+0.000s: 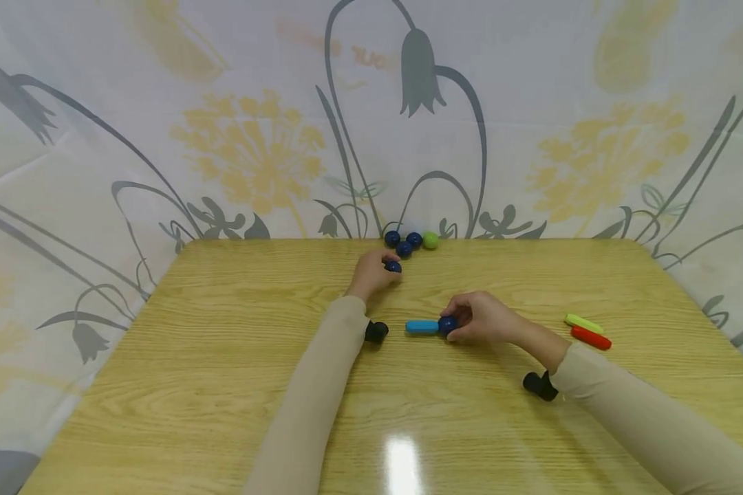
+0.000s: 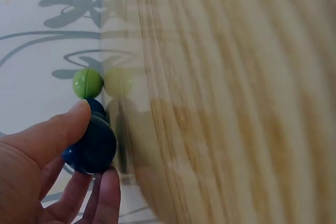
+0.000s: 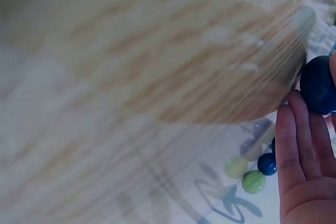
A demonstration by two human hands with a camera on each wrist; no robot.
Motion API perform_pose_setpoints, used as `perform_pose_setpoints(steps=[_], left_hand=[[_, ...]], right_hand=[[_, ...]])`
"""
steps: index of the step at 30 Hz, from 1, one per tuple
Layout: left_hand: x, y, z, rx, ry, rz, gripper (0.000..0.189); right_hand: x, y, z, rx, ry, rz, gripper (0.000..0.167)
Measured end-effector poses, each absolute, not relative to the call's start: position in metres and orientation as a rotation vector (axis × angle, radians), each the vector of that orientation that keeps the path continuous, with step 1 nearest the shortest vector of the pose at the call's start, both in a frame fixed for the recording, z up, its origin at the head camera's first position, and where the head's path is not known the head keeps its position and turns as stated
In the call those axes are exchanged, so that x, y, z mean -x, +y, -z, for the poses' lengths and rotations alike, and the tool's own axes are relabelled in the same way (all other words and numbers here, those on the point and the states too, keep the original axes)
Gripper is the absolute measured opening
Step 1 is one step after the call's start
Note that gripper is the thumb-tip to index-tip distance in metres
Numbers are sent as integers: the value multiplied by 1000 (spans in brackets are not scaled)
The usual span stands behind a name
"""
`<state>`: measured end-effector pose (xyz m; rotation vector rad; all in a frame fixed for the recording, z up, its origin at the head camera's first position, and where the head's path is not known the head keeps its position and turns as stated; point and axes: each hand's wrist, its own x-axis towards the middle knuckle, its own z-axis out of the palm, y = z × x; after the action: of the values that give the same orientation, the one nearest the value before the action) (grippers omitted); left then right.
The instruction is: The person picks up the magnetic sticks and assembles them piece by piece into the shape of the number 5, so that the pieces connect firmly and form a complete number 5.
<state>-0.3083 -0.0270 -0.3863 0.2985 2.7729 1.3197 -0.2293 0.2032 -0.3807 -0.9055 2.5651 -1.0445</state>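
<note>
My left hand (image 1: 371, 273) pinches a dark blue ball (image 1: 393, 267) between thumb and fingers, towards the back of the table. The same ball (image 2: 97, 145) fills the grasp in the left wrist view. Just behind it sit three more dark blue balls (image 1: 404, 249) and a green ball (image 1: 430, 240). Nearer the middle, my right hand (image 1: 481, 317) holds another dark blue ball (image 1: 448, 324) against the right end of a light blue stick (image 1: 422, 327). Whether ball and stick are joined cannot be told. The right wrist view shows this ball (image 3: 319, 85) at its edge, partly cut off.
A yellow-green stick (image 1: 585, 324) and a red stick (image 1: 591, 337) lie side by side, right of my right hand. A flower-printed cloth (image 1: 514, 124) rises behind the wooden table (image 1: 223, 344). Black wrist devices (image 1: 378, 333) protrude beside both sleeves.
</note>
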Motion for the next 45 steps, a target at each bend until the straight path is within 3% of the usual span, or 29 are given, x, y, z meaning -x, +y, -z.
perform_pose_setpoints(steps=[20,45], left_hand=[[263,-41,376,-372,2639,-1406,34],[231,-53,385,-465,2582,-1311,32]], right_hand=[[231,201,382,940,2599,1019,27],[228,200,382,942,2613,1013,26]])
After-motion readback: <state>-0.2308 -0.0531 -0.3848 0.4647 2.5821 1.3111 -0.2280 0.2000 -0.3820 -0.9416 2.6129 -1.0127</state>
